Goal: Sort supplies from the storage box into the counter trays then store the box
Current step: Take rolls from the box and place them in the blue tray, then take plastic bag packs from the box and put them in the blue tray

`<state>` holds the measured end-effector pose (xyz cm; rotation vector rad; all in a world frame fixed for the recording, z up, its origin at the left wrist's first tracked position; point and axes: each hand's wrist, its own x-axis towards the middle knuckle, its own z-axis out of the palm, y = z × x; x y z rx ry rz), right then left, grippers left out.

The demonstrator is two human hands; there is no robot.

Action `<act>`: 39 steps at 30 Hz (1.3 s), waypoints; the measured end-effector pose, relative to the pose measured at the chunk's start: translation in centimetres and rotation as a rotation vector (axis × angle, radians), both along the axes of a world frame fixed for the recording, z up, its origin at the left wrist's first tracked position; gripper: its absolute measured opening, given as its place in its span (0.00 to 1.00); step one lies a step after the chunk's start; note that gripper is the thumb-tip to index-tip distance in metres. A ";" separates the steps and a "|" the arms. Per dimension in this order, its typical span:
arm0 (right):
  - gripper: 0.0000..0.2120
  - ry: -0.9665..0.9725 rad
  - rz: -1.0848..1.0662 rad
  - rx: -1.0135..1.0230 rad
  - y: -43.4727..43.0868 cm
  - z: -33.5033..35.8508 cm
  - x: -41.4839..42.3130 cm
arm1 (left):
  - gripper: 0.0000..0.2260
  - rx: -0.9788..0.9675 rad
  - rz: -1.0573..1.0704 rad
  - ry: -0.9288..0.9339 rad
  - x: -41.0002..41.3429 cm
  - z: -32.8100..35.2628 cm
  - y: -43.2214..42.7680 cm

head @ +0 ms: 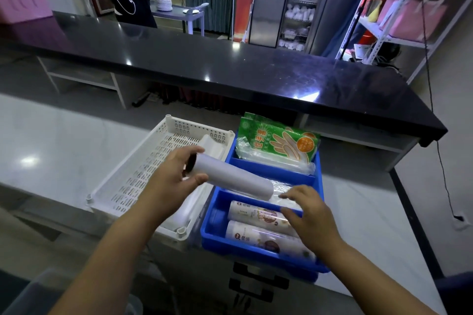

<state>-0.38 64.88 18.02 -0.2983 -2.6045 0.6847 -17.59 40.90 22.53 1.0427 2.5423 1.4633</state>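
White plastic roll (238, 179) hangs over the blue divided tray (213, 220), its long axis running ten o'clock to four. The left hand (171, 176) curls round the ten o'clock end. The right hand (309, 215), fingers loose and gripping nothing, hovers beside the four o'clock end.

White roll (235, 179), perhaps film, slants above blue tray (207, 227) holding printed rolls (256, 215).

Glossy black counter (230, 64), metal shelving (399, 20)

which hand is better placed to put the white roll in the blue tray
Probably left: the left hand grips the white roll, its far end over the blue tray. The right hand only touches the printed rolls.
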 end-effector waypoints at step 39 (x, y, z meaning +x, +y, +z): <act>0.12 -0.162 0.713 0.279 -10.6 0.6 -5.7 | 0.08 -0.405 0.598 -0.107 11.8 -1.3 -10.9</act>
